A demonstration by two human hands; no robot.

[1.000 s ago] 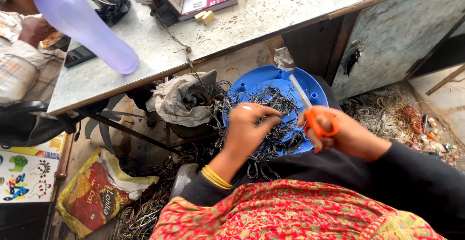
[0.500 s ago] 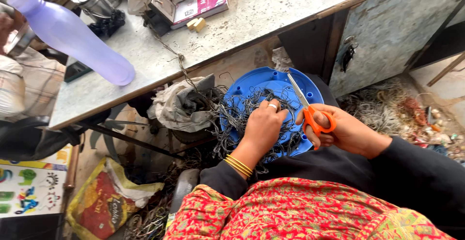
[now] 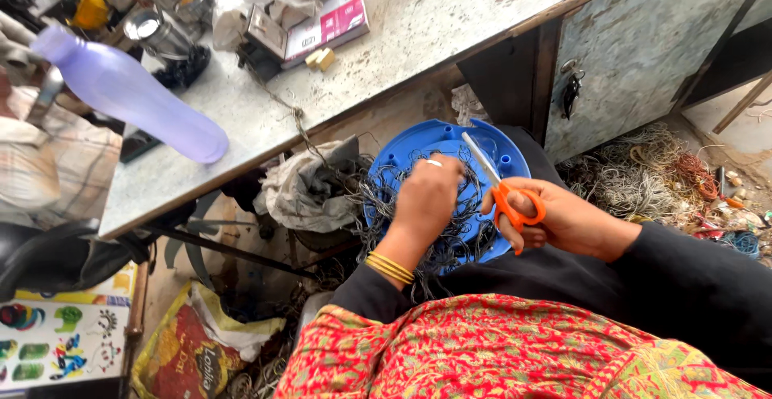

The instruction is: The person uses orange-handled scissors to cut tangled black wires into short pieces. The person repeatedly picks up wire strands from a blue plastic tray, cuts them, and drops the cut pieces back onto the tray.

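Observation:
A round blue plastic tray (image 3: 406, 150) rests on my lap, heaped with thin dark wires (image 3: 462, 230). My left hand (image 3: 426, 202), with a ring and gold bangles, reaches into the tangle and pinches wire strands. My right hand (image 3: 567, 218) grips orange-handled scissors (image 3: 503, 194), blades pointing up-left across the tray toward the left hand's fingers. Whether the blades are closed on a wire is hidden by the hand.
A grey worktable (image 3: 450, 21) stands ahead with a lilac bottle (image 3: 129, 93) held by another person at left, a cardboard box (image 3: 318, 21) and metal parts. A grey cloth (image 3: 301, 190) lies under the table. Piles of scrap wire (image 3: 643, 174) cover the floor at right; a printed bag (image 3: 189, 351) sits lower left.
My left hand has shifted up and deeper into the wires. The scissors have tilted so the blades point toward it. The lilac bottle has moved slightly.

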